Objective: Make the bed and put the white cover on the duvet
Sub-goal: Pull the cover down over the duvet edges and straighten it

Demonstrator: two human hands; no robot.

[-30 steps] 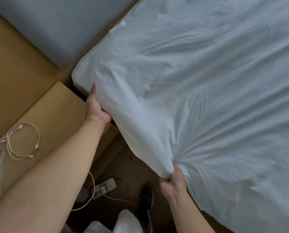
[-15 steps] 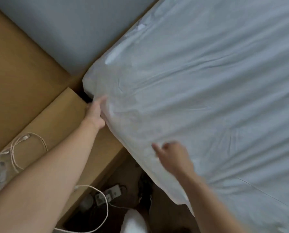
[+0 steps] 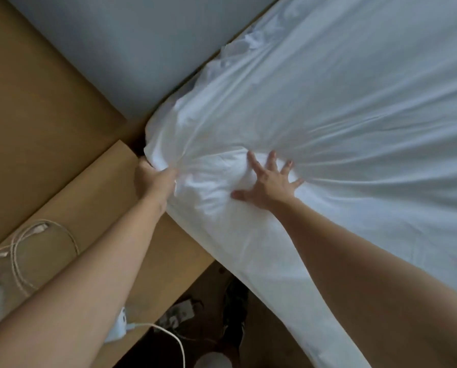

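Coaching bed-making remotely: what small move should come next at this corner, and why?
Probably draw the bunch down and tuck it under. The left hand grips the white sheet gathered at the corner, creases fan out from there, and the right hand presses flat beside it.

No legible text or labels anywhere.

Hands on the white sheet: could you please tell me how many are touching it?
2. The left hand grips the bunched corner of the white sheet beside the wooden bedside table; the right hand presses flat on it, just to the right. None seems hidden.
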